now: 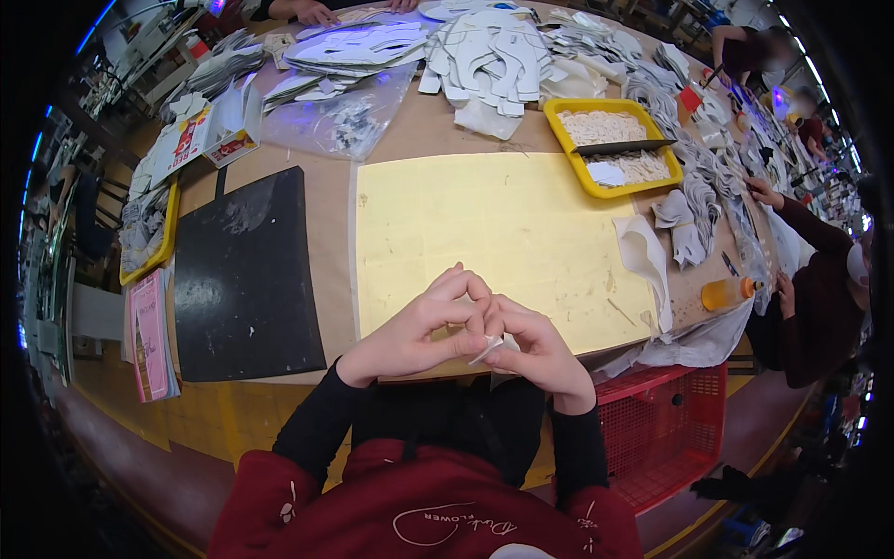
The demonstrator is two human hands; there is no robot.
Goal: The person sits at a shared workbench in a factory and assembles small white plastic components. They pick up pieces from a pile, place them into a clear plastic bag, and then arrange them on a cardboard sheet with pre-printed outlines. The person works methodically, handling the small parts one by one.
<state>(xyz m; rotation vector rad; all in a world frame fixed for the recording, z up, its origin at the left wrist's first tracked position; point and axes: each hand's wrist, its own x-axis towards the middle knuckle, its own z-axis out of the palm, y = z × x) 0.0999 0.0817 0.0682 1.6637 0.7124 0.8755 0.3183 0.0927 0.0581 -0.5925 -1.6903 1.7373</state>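
Observation:
Both hands meet at the near edge of the pale yellow sheet (447, 214) on the table. Between my fingertips is a small white piece (494, 347), thin and folded-looking; its exact kind is hidden by the fingers. My left hand (433, 321) pinches it from the left, thumb against the bent fingers. From the other side my right hand (535, 349) grips the same piece between thumb and fingers. Beyond the sheet's far right corner stands a yellow tray (582, 177), with many small cream pieces on both sides of a dark bar.
A black board (247, 279) lies to the left, with a pink booklet (149, 335) beside it. White cut pieces (489, 56) pile up at the back. An orange bottle (726, 293) lies at right, above a red crate (661, 429). Co-workers sit nearby.

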